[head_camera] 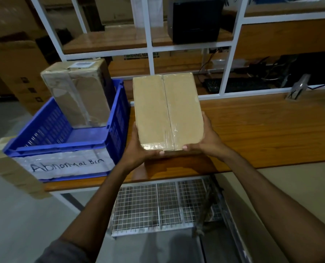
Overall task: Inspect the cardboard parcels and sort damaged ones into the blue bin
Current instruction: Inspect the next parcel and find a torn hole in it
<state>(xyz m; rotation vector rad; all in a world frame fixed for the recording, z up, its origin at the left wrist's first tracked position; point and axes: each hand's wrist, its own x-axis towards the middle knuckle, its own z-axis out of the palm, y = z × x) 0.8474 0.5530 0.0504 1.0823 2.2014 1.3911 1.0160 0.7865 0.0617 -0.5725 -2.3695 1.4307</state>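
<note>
A tan cardboard parcel (167, 111) with clear tape down its middle seam is held above the wooden table (262, 130), its broad face turned up toward me. My left hand (139, 149) grips its near left corner and my right hand (207, 141) grips its near right corner. To the left stands the blue bin (118, 118), labelled "Abnormal Bin" on a white sheet. A second, worn parcel (78, 95) with torn tape and a white sticker on top stands upright inside the bin.
A white shelf frame (150, 48) rises behind the table, with a black box (194, 21) on its shelf. A keyboard (233, 85) and cables lie behind the frame. A wire mesh rack (158, 204) sits under the table. Large cartons (15, 69) stand at the far left.
</note>
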